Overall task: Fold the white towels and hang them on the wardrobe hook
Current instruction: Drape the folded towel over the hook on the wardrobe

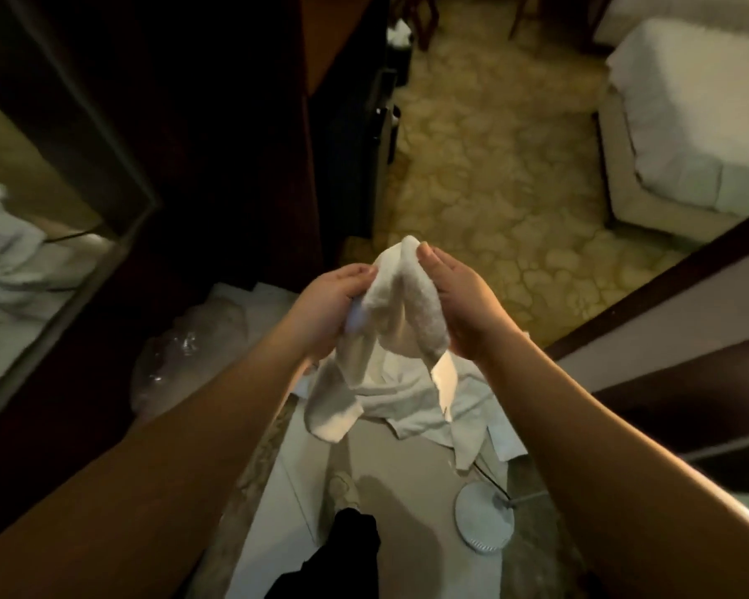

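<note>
A small white towel (401,313) hangs doubled over between my two hands at mid-frame, its ends dangling toward the floor. My left hand (327,306) grips the towel's left side with curled fingers. My right hand (463,302) holds the right side, thumb on top near the fold. More white cloth (442,408) lies crumpled on a pale sheet on the floor beneath. The dark wooden wardrobe (217,136) stands at the left; no hook shows.
A mirror (22,235) at the far left reflects white bedding. A bed (692,118) stands at the right back, over patterned carpet (494,188). A clear plastic bag (182,352) lies by the wardrobe. A round white lamp base (485,518) and my foot (342,490) are below.
</note>
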Demonstrator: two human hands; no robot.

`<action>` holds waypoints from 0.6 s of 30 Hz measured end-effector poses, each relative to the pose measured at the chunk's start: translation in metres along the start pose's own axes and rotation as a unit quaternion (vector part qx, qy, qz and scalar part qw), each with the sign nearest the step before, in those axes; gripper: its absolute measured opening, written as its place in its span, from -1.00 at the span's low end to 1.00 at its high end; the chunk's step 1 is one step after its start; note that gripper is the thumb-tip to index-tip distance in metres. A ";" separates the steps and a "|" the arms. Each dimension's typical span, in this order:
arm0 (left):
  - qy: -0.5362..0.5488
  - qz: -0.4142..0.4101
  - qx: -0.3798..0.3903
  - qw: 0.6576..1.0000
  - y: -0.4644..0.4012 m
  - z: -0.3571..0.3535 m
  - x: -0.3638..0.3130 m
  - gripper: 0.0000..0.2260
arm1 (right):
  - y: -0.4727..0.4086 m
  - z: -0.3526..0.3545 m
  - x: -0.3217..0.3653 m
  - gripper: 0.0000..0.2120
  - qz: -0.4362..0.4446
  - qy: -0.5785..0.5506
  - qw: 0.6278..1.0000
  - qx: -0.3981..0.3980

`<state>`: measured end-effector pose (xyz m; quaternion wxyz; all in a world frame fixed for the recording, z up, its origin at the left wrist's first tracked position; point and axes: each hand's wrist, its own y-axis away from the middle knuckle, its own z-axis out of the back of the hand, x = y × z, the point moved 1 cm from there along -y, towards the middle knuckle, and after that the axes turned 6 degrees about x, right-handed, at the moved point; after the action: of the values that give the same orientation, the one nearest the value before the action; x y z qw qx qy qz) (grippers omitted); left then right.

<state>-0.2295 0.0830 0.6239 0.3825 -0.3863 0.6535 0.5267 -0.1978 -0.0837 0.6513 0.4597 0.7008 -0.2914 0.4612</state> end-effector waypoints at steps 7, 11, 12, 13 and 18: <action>-0.047 -0.108 -0.195 0.974 0.160 -0.007 0.006 -0.88 | 0.095 -0.096 0.000 -0.63 0.024 -0.094 0.993 0.064; -0.064 -0.187 -0.240 0.950 0.268 -0.005 -0.013 -0.90 | 0.153 -0.163 0.020 -0.54 0.037 -0.084 0.990 0.110; -0.072 -0.203 -0.250 0.944 0.295 -0.003 -0.018 -0.93 | 0.168 -0.182 0.026 -0.54 0.037 -0.083 0.988 0.122; -0.090 -0.215 -0.260 0.937 0.322 -0.001 -0.022 -0.95 | 0.183 -0.200 0.033 -0.54 0.037 -0.083 0.987 0.133; -0.254 -0.218 -0.303 0.892 0.436 0.017 -0.029 -0.75 | 0.259 -0.291 0.058 -0.68 0.030 -0.084 0.970 0.224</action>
<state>-0.6117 0.1667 0.8188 0.5050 -0.4690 0.2416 0.6831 -0.5002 0.0770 0.8461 0.2504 0.8135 -0.2388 0.4674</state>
